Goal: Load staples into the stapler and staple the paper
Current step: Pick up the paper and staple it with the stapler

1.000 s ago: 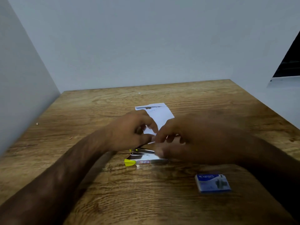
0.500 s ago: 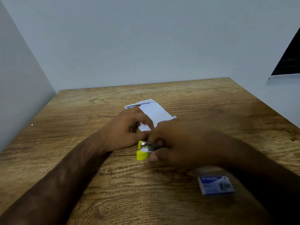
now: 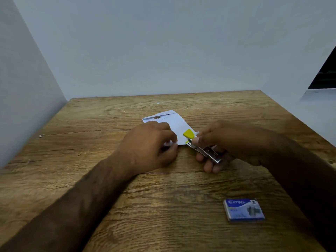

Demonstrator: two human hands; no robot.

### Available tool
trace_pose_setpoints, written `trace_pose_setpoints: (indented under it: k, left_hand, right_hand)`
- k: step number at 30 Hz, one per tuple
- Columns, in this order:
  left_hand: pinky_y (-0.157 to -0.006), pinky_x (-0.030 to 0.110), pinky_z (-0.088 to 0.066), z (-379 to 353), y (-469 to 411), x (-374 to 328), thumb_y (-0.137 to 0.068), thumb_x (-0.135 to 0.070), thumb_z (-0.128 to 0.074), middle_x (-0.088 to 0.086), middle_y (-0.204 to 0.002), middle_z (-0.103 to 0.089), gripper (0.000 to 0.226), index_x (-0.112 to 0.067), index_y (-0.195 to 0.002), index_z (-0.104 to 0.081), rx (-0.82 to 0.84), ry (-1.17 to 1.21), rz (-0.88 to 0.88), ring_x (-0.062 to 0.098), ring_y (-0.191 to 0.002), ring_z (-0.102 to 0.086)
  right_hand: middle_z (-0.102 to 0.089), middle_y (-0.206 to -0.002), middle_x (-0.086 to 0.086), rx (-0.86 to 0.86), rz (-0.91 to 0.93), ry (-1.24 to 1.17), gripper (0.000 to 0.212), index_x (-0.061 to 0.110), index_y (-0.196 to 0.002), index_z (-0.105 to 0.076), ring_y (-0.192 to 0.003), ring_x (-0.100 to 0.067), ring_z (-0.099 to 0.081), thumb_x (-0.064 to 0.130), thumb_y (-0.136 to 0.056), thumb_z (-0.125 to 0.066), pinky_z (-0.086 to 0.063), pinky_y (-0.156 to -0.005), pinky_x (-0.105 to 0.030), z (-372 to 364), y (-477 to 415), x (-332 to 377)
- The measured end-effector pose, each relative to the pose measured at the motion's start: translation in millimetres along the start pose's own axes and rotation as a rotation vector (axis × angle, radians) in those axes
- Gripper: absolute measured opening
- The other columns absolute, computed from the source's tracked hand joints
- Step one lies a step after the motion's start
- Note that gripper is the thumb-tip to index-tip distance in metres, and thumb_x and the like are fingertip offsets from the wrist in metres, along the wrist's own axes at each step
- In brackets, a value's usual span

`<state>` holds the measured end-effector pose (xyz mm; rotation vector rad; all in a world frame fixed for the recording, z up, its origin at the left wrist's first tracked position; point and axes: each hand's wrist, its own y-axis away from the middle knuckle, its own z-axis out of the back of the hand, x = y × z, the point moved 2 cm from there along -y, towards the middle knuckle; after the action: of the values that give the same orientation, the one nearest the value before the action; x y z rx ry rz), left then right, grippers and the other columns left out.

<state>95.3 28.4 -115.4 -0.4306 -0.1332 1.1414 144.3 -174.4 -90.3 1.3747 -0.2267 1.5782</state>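
Two bare forearms reach in from the near edge over a wooden table [image 3: 91, 124], converging toward its middle. On the left, the left hand [image 3: 151, 148] lies knuckles-up, wrist low to the wood, fingers curled down with thumb and forefinger pinching the near edge of a folded white paper [image 3: 172, 122]. That paper lies flat on the table, stretching away from the hand toward the back wall. Just right of it, the right hand [image 3: 229, 144] is closed around a small stapler [image 3: 203, 148], thumb on top and fingers wrapped underneath. Its metal body slants from the palm up toward the paper, and its yellow tip sits over the paper's right corner; whether the corner lies inside the stapler's mouth cannot be told. Farther right and nearer the camera, a blue staple box [image 3: 243, 210] lies flat, well apart from both hands.
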Motion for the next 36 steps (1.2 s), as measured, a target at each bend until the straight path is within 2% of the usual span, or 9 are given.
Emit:
trace_pose_setpoints:
  k: [3,6,9,13,20,25,28,32,36]
  left_hand:
    - [-0.059,0.034,-0.049,-5,0,-2,-0.093,-0.039,-0.044,-0.004,-0.084,-0.063,0.028,-0.021,-0.079,-0.061,-0.054,-0.118,-0.02,0.021,-0.08,-0.062]
    - [-0.055,0.03,-0.046,-7,-1,-3,-0.095,-0.042,-0.051,-0.006,-0.088,-0.067,0.024,-0.027,-0.089,-0.069,-0.115,-0.149,-0.019,0.021,-0.081,-0.066]
    - [-0.054,0.03,-0.046,-9,-2,-3,-0.097,-0.044,-0.054,-0.007,-0.089,-0.068,0.025,-0.03,-0.094,-0.074,-0.152,-0.165,-0.022,0.02,-0.084,-0.068]
    - [-0.05,0.031,-0.043,-9,-1,-6,-0.091,-0.031,-0.065,-0.002,-0.082,-0.068,0.018,-0.02,-0.081,-0.074,-0.201,-0.18,-0.029,0.024,-0.078,-0.069]
    - [-0.054,0.036,-0.048,-2,2,-8,-0.091,-0.026,-0.055,0.003,-0.081,-0.069,0.024,-0.014,-0.081,-0.073,-0.299,-0.198,-0.108,0.027,-0.076,-0.068]
    - [-0.054,0.036,-0.048,-1,3,-10,-0.09,-0.016,-0.066,0.007,-0.076,-0.067,0.016,-0.01,-0.076,-0.072,-0.37,-0.203,-0.161,0.03,-0.069,-0.064]
    - [-0.054,0.038,-0.048,-1,3,-10,-0.091,-0.014,-0.067,0.009,-0.076,-0.066,0.016,-0.008,-0.077,-0.072,-0.399,-0.223,-0.198,0.031,-0.066,-0.062]
    - [-0.056,0.038,-0.047,-3,3,-10,-0.094,-0.014,-0.065,0.008,-0.077,-0.067,0.017,-0.009,-0.079,-0.072,-0.419,-0.238,-0.223,0.03,-0.066,-0.06]
    - [-0.059,0.036,-0.042,0,5,-9,-0.088,-0.01,-0.072,0.007,-0.08,-0.067,0.003,-0.012,-0.086,-0.074,-0.41,-0.357,-0.232,0.028,-0.066,-0.059]
  right_hand:
    - [-0.077,-0.08,-0.015,0.022,-0.055,-0.073,0.035,0.002,-0.109,-0.065,-0.059,-0.027,-0.073,0.031,-0.089,-0.062,-0.057,-0.05,-0.03,2,-2,-3]
    - [-0.076,-0.079,-0.018,0.062,-0.085,-0.113,0.052,-0.001,-0.111,-0.064,-0.055,-0.026,-0.071,0.037,-0.076,-0.061,-0.056,-0.049,-0.03,3,-2,-8]
    - [-0.077,-0.087,-0.021,0.115,-0.122,-0.136,0.042,-0.001,-0.109,-0.064,-0.059,-0.026,-0.072,0.033,-0.085,-0.059,-0.059,-0.052,-0.031,0,-4,-11]
    - [-0.077,-0.095,-0.023,0.171,-0.127,-0.193,0.031,0.004,-0.104,-0.065,-0.068,-0.028,-0.075,0.03,-0.089,-0.057,-0.061,-0.058,-0.033,-3,-7,-8]
    - [-0.074,-0.087,-0.017,0.195,-0.089,-0.298,0.043,0.006,-0.111,-0.06,-0.065,-0.026,-0.073,0.045,-0.093,-0.06,-0.061,-0.055,-0.032,-12,-13,-3]
    - [-0.071,-0.074,-0.011,0.186,-0.075,-0.396,0.041,0.008,-0.1,-0.067,-0.058,-0.023,-0.071,0.048,-0.093,-0.06,-0.06,-0.051,-0.031,-14,-15,-3]
    - [-0.071,-0.076,-0.011,0.219,-0.059,-0.458,0.04,0.008,-0.101,-0.068,-0.057,-0.023,-0.07,0.046,-0.093,-0.059,-0.059,-0.05,-0.031,-13,-15,-3]
    - [-0.068,-0.072,-0.008,0.187,-0.059,-0.471,0.034,0.013,-0.096,-0.066,-0.049,-0.019,-0.063,0.046,-0.092,-0.056,-0.049,-0.04,-0.024,-14,-16,-4]
    - [-0.06,-0.069,-0.006,0.151,-0.034,-0.501,0.033,0.014,-0.097,-0.06,-0.042,-0.015,-0.049,0.045,-0.09,-0.055,-0.034,-0.033,-0.017,-11,-16,-3]
